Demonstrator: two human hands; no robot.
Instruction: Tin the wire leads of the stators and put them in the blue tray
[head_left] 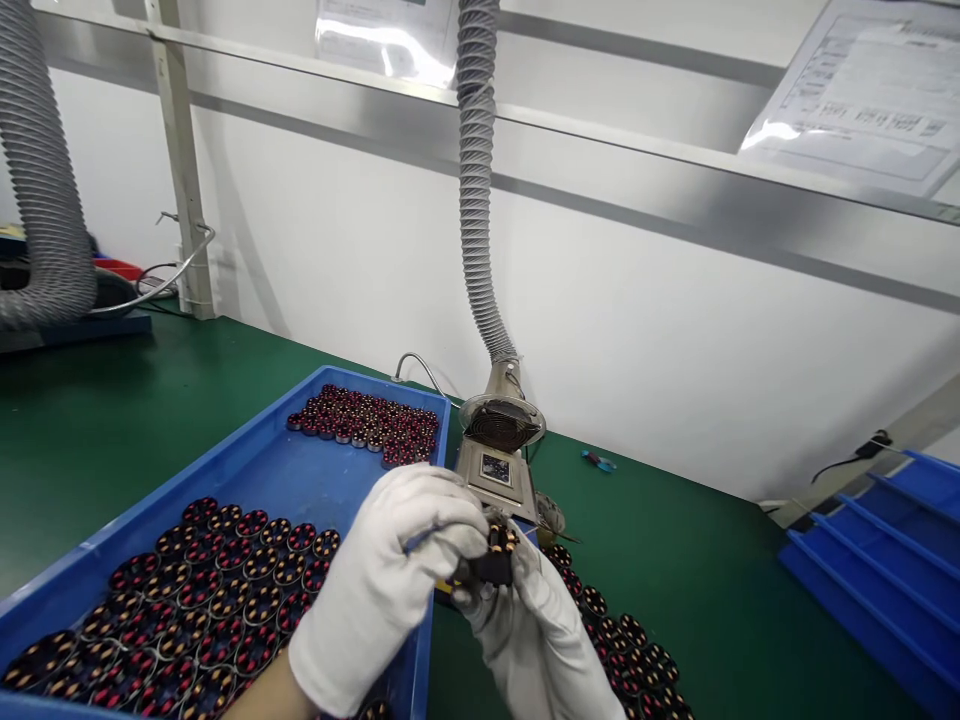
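My left hand (401, 570), in a white glove, is closed in a pinch at the left side of a small dark round part (496, 562). What sits between its fingertips is too small to make out. My right hand (536, 625), also gloved in white, has its fingers wrapped round that part from the right and below. Copper-coloured spots show on the part's top. Just behind the hands is a metal solder pot (499, 478) with a dark square opening. The long blue tray (311, 488) lies under and left of my left hand, holding several round parts with red and copper windings.
More round parts (630, 650) lie on the green table (712, 580) right of my right hand. A grey hose (476, 180) ends in a hood above the pot. Small blue cutters (598, 461) lie behind. Stacked blue trays (885, 560) stand at the right.
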